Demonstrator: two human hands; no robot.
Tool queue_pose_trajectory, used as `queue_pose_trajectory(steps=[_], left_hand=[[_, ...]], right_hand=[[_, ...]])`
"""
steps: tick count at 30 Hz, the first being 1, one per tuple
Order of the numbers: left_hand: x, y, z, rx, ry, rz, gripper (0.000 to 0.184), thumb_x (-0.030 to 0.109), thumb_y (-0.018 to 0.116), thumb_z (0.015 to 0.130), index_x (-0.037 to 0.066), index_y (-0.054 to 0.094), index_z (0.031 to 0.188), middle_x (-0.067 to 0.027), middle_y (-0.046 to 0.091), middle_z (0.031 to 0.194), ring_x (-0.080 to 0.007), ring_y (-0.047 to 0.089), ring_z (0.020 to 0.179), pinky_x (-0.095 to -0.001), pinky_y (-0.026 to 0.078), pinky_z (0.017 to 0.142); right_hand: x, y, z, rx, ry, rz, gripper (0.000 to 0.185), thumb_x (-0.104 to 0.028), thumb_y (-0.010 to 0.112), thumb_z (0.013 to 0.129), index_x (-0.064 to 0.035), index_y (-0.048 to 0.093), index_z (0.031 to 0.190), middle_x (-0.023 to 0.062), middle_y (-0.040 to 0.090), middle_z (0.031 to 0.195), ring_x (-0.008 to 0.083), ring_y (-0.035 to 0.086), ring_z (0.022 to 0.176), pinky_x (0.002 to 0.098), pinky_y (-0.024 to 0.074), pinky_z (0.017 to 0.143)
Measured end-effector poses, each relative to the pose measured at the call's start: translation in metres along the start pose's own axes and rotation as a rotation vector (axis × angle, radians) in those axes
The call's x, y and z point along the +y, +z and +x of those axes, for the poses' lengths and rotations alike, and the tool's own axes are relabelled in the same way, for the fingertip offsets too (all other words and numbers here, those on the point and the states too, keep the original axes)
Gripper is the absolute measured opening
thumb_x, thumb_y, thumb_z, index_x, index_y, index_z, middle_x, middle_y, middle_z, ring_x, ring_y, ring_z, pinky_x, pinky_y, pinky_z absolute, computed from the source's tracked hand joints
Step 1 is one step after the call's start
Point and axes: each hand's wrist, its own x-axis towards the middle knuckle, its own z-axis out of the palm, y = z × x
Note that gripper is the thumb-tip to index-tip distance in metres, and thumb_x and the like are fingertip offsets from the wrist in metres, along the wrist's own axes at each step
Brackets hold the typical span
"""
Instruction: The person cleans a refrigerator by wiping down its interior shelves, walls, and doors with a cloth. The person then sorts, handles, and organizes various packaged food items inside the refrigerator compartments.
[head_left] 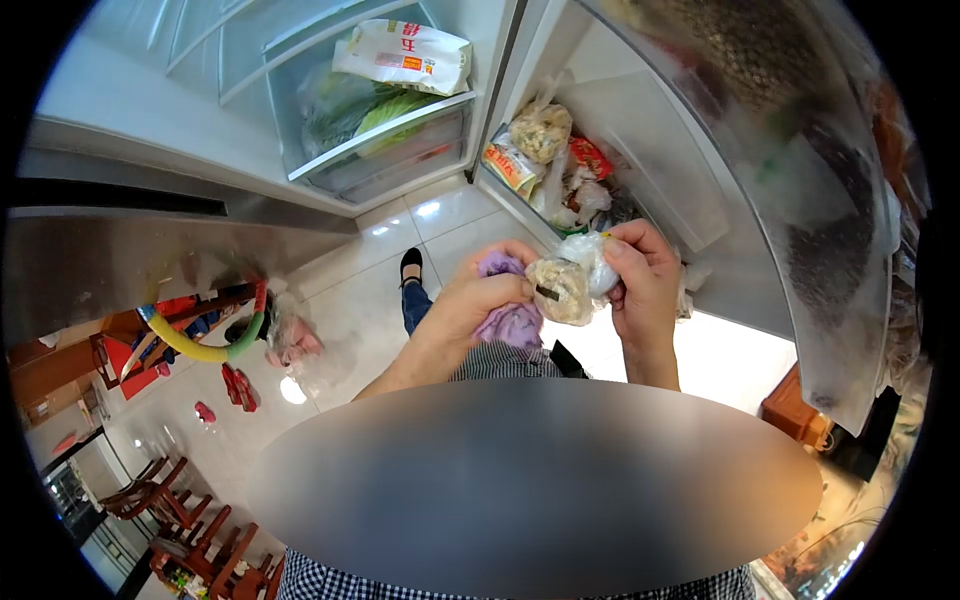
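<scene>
My left hand (480,298) is closed round a crumpled purple cloth (512,322), and its thumb and fingertips also press on a clear bag of pale food (560,291) with a dark strip on it. Beside that bag, and touching it, is a whitish plastic bag (592,262), pinched at its right edge by my right hand (635,275). Both hands are in front of my body, just this side of an open drawer (515,205). Bagged food (541,131) and a red packet (590,158) lie inside that drawer.
At the upper left, an open fridge compartment has a clear drawer (390,140) with leafy greens and a white printed bag (410,55). Bagged items fill door shelves at right. A steel door (180,250) stands at left. Red slippers (238,388) and wooden chairs (200,530) are on the floor.
</scene>
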Motion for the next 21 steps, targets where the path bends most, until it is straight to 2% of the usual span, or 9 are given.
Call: queue_pose_trajectory(steps=[3, 7, 8, 9, 11, 12, 16, 19, 21], left_hand=[[0.021, 0.003, -0.004, 0.167, 0.143, 0.209, 0.031, 0.000, 0.058, 0.072, -0.003, 0.058, 0.103, -0.0069, 0.061, 0.083, -0.0137, 0.061, 0.072, -0.0248, 0.051, 0.065], [0.034, 0.011, -0.012, 0.157, 0.265, 0.643, 0.035, 0.008, 0.066, 0.074, 0.006, 0.062, 0.109, -0.0043, 0.062, 0.097, -0.0083, 0.059, 0.072, -0.0225, 0.048, 0.065], [0.035, 0.027, -0.014, 0.214, 0.166, 0.745, 0.037, 0.009, 0.069, 0.072, 0.007, 0.061, 0.109, -0.0070, 0.064, 0.096, -0.0131, 0.061, 0.072, -0.0250, 0.049, 0.067], [0.026, 0.028, -0.008, 0.182, 0.263, 0.824, 0.036, 0.007, 0.068, 0.073, 0.006, 0.061, 0.109, -0.0067, 0.063, 0.094, -0.0123, 0.060, 0.075, -0.0248, 0.048, 0.069], [0.009, 0.022, 0.002, 0.110, 0.458, 0.979, 0.035, 0.004, 0.066, 0.074, 0.004, 0.060, 0.109, -0.0061, 0.063, 0.091, -0.0106, 0.058, 0.080, -0.0244, 0.047, 0.074], [0.008, 0.023, 0.000, 0.110, 0.413, 1.001, 0.036, 0.003, 0.066, 0.072, 0.002, 0.058, 0.108, -0.0066, 0.063, 0.092, -0.0137, 0.059, 0.086, -0.0254, 0.046, 0.080], [-0.001, 0.023, 0.003, 0.127, 0.605, 0.978, 0.033, 0.000, 0.065, 0.070, 0.004, 0.061, 0.103, -0.0087, 0.062, 0.086, -0.0180, 0.061, 0.079, -0.0277, 0.047, 0.072], [-0.005, 0.020, 0.008, 0.220, 0.717, 1.065, 0.030, 0.001, 0.065, 0.069, 0.006, 0.063, 0.099, -0.0102, 0.060, 0.078, -0.0230, 0.061, 0.072, -0.0307, 0.048, 0.064], [-0.006, 0.020, 0.011, 0.298, 0.780, 1.119, 0.028, 0.001, 0.066, 0.069, 0.006, 0.063, 0.096, -0.0096, 0.058, 0.075, -0.0224, 0.060, 0.068, -0.0306, 0.047, 0.061]], right_hand=[[0.006, -0.002, 0.001, 0.083, -0.237, -0.234, 0.008, -0.007, 0.061, 0.083, -0.0003, 0.060, 0.087, -0.0014, 0.058, 0.072, 0.0012, 0.048, 0.059, 0.0159, 0.0378, 0.052], [0.014, 0.003, -0.002, 0.032, -0.289, -0.384, 0.006, -0.004, 0.063, 0.082, 0.0009, 0.061, 0.085, -0.0021, 0.058, 0.074, 0.0018, 0.049, 0.062, 0.0159, 0.0393, 0.055], [0.014, 0.007, -0.004, 0.010, -0.280, -0.372, 0.006, -0.004, 0.063, 0.082, 0.0010, 0.061, 0.085, -0.0023, 0.058, 0.075, 0.0018, 0.049, 0.062, 0.0160, 0.0395, 0.055], [0.014, 0.010, -0.005, -0.012, -0.273, -0.359, 0.006, -0.004, 0.063, 0.082, 0.0010, 0.061, 0.084, -0.0024, 0.058, 0.075, 0.0017, 0.050, 0.062, 0.0160, 0.0397, 0.055], [0.013, 0.007, -0.002, -0.040, -0.127, -0.234, 0.011, -0.005, 0.063, 0.082, -0.0010, 0.060, 0.091, -0.0018, 0.058, 0.073, 0.0016, 0.047, 0.058, 0.0159, 0.0373, 0.051], [0.009, 0.003, 0.000, -0.051, -0.002, -0.128, 0.013, -0.005, 0.063, 0.082, -0.0018, 0.059, 0.093, -0.0016, 0.057, 0.073, 0.0017, 0.046, 0.056, 0.0159, 0.0365, 0.050], [0.015, -0.013, 0.008, -0.149, 0.247, 0.213, 0.022, -0.007, 0.064, 0.080, -0.0055, 0.057, 0.101, -0.0001, 0.057, 0.075, 0.0021, 0.042, 0.052, 0.0160, 0.0324, 0.045], [0.016, 0.000, 0.004, -0.060, 0.073, -0.063, 0.025, -0.007, 0.064, 0.078, -0.0041, 0.057, 0.102, 0.0017, 0.057, 0.079, 0.0048, 0.047, 0.054, 0.0167, 0.0352, 0.046], [0.022, 0.010, 0.002, -0.013, -0.294, -0.454, 0.026, -0.005, 0.064, 0.077, -0.0030, 0.057, 0.103, 0.0035, 0.058, 0.081, 0.0074, 0.051, 0.058, 0.0188, 0.0401, 0.049]])
